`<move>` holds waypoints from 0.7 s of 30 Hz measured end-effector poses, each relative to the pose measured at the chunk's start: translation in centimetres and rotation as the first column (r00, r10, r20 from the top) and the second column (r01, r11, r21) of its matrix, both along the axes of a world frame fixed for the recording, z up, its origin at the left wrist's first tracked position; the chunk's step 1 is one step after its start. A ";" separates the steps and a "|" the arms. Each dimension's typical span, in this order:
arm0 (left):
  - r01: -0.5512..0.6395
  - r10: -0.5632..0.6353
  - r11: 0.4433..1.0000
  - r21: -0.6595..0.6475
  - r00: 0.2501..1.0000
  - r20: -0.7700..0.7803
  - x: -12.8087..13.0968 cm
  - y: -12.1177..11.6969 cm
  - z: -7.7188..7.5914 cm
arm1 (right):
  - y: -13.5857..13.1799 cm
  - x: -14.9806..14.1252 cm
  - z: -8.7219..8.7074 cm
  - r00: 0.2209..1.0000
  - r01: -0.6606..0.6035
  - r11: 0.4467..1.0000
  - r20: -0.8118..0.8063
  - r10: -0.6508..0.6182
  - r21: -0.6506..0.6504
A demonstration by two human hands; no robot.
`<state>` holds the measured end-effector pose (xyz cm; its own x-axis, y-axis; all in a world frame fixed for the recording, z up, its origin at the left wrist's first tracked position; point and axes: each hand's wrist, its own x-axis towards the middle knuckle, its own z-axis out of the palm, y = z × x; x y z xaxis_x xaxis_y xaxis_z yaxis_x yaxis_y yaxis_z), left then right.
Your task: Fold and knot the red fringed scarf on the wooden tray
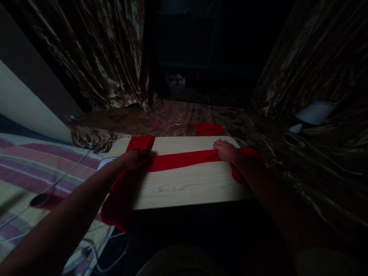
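Note:
A long red scarf (178, 161) is stretched sideways across a small light wood-grain table (184, 188). At the table's left, my left hand (135, 158) is closed on the scarf, where folded red cloth lies beyond it and more hangs over the near left edge. Toward the right end, my right hand (225, 150) grips the scarf, and the fabric wrinkles beside its fingers. Thin red strands show at those fingertips. Past the right hand, red cloth drapes over the table's right side. Dim light hides the exact finger positions.
Behind the table lies another red piece (209, 128) on patterned cloth. A phone-like object (105, 162) sits by the left edge. White cables and a power strip (75, 260) rest on the striped bedding (25, 165). A white lamp (314, 112) stands at right, before dark curtains.

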<state>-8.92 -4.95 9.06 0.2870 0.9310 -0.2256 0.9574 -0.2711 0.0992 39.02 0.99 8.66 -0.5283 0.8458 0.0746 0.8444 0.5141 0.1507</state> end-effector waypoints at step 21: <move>-0.189 0.191 0.981 -0.045 0.980 0.059 -0.8 2.3 -2.4 | 2.0 -1.8 0.0 0.989 0.145 0.977 0.008 -0.146 -0.154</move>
<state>-9.70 -2.70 6.61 0.1206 0.9608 -0.2497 0.9826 -0.0797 0.1680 37.17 2.95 8.66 -0.3989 0.9150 -0.0605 0.9121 0.4027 0.0761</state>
